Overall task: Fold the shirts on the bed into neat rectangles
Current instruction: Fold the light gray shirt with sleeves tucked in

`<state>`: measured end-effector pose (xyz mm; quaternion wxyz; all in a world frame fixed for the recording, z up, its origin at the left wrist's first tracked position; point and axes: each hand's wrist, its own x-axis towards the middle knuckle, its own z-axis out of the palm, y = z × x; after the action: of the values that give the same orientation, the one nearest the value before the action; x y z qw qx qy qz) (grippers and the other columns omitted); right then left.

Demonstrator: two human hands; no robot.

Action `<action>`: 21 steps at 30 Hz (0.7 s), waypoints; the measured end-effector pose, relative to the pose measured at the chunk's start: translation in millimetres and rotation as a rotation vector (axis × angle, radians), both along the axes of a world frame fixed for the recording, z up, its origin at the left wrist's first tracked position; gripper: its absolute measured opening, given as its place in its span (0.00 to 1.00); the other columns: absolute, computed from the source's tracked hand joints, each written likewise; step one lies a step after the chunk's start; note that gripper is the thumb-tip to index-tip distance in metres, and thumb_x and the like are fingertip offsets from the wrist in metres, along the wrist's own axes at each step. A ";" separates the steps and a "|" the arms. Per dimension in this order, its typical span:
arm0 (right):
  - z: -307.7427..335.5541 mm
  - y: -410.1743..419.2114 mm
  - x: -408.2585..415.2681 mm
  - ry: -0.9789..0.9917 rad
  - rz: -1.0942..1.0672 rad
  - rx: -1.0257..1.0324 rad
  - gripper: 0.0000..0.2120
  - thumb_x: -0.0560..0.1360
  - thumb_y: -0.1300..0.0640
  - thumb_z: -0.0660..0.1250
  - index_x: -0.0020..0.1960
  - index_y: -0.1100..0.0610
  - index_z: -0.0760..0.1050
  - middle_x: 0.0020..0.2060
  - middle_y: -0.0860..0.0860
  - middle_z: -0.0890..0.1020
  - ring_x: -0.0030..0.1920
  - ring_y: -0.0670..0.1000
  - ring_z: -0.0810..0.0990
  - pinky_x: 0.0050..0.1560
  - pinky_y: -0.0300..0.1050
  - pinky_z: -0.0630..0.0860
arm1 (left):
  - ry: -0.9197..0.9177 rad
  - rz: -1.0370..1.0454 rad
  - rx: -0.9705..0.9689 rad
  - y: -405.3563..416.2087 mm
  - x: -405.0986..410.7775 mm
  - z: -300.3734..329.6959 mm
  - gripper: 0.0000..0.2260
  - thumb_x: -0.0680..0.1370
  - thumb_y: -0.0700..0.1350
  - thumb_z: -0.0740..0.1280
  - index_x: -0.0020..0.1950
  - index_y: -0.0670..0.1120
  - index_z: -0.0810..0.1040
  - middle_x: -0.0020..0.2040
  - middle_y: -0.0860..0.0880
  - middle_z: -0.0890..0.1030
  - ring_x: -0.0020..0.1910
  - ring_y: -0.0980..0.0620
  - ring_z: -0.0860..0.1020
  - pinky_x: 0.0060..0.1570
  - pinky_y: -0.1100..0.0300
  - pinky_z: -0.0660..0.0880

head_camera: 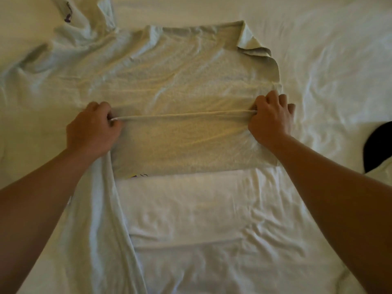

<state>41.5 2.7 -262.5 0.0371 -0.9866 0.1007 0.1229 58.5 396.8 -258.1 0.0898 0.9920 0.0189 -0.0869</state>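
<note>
Step in hand: mid-fold. The pale shirt [169,81] lies spread across the bed [328,60], and its near edge is lifted into a taut ridge between both hands.
Left hand [93,130]: fingers curled tight, pinching the left end of that ridge.
Right hand [270,117]: fingers clamped on the right end, knuckles up.
Next move, I'd say: carry the pinched edge away toward the far hem, keep it level, then lay it flat and smooth it.
In the way: a curled-over corner [254,45] at the far right and bunched fabric at the far left; both look like they need flattening for a clean rectangle.
Around: another pale garment [95,230] trails near left under the forearm; a dark object [377,145] sits at the right edge.
</note>
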 end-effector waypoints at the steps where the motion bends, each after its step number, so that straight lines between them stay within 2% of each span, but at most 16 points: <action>1: 1.3 5.0 -4.8 -0.052 -0.026 0.009 0.15 0.73 0.61 0.62 0.60 0.55 0.75 0.61 0.55 0.71 0.62 0.60 0.68 0.64 0.57 0.64 | -0.063 -0.025 0.051 -4.5 -5.3 0.0 0.08 0.77 0.46 0.67 0.53 0.43 0.75 0.52 0.40 0.75 0.49 0.36 0.74 0.45 0.43 0.71; 3: 4.5 23.5 -18.2 -0.165 -0.032 0.078 0.18 0.73 0.60 0.64 0.62 0.54 0.74 0.64 0.56 0.71 0.63 0.60 0.68 0.64 0.57 0.64 | -0.168 -0.093 0.079 -19.8 -23.5 -2.1 0.17 0.73 0.48 0.66 0.60 0.44 0.74 0.60 0.38 0.74 0.56 0.35 0.73 0.52 0.41 0.68; 5: 2.7 48.2 -35.8 -0.191 0.064 0.162 0.18 0.75 0.56 0.65 0.65 0.54 0.73 0.67 0.57 0.71 0.66 0.60 0.67 0.65 0.58 0.65 | -0.183 -0.228 0.044 -40.0 -46.9 -11.1 0.25 0.73 0.53 0.63 0.67 0.45 0.74 0.68 0.39 0.73 0.62 0.35 0.72 0.57 0.41 0.67; 7: -9.2 67.6 -53.2 -0.075 0.192 0.227 0.21 0.80 0.48 0.60 0.72 0.52 0.68 0.75 0.56 0.65 0.73 0.59 0.63 0.70 0.60 0.62 | -0.070 -0.315 0.039 -56.8 -65.0 -26.8 0.30 0.76 0.59 0.60 0.75 0.47 0.70 0.76 0.40 0.68 0.70 0.34 0.68 0.64 0.39 0.66; 9: -24.0 70.1 -64.7 0.062 0.263 0.213 0.28 0.83 0.40 0.51 0.80 0.48 0.57 0.82 0.53 0.52 0.80 0.57 0.52 0.76 0.61 0.53 | 0.053 -0.289 0.068 -65.5 -71.9 -39.7 0.33 0.78 0.65 0.55 0.81 0.51 0.62 0.82 0.43 0.58 0.77 0.35 0.60 0.70 0.37 0.61; 11: -34.7 55.1 -67.0 0.093 0.315 0.180 0.31 0.83 0.35 0.46 0.82 0.44 0.47 0.82 0.50 0.43 0.82 0.54 0.43 0.78 0.62 0.47 | 0.092 -0.253 0.091 -67.7 -73.5 -49.4 0.35 0.79 0.68 0.51 0.83 0.54 0.54 0.84 0.46 0.50 0.81 0.36 0.52 0.73 0.35 0.56; 13: -38.7 33.6 -66.6 0.089 0.357 0.147 0.32 0.82 0.33 0.44 0.82 0.42 0.42 0.82 0.49 0.40 0.81 0.52 0.40 0.79 0.63 0.45 | 0.087 -0.256 0.109 -68.3 -74.6 -54.2 0.36 0.79 0.68 0.50 0.83 0.55 0.51 0.84 0.46 0.48 0.81 0.36 0.50 0.74 0.34 0.55; 17: -36.9 -7.4 -63.2 0.098 0.263 0.083 0.33 0.81 0.30 0.42 0.81 0.39 0.37 0.82 0.48 0.38 0.81 0.53 0.41 0.79 0.60 0.44 | 0.121 -0.246 0.089 -67.0 -73.8 -53.4 0.36 0.78 0.69 0.48 0.83 0.55 0.50 0.84 0.47 0.47 0.81 0.36 0.50 0.74 0.33 0.55; 21: -31.0 -14.9 -60.4 0.139 0.243 0.067 0.34 0.80 0.28 0.40 0.80 0.38 0.35 0.81 0.47 0.36 0.81 0.51 0.40 0.79 0.59 0.43 | 0.175 -0.259 0.096 -66.4 -68.2 -44.1 0.37 0.77 0.72 0.46 0.83 0.57 0.49 0.84 0.48 0.45 0.82 0.38 0.48 0.76 0.35 0.54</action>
<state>-18.9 -12.2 -293.5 0.0479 -0.9789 -0.0215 0.1976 -9.7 330.5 -302.2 0.0282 0.9779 -0.0973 -0.1828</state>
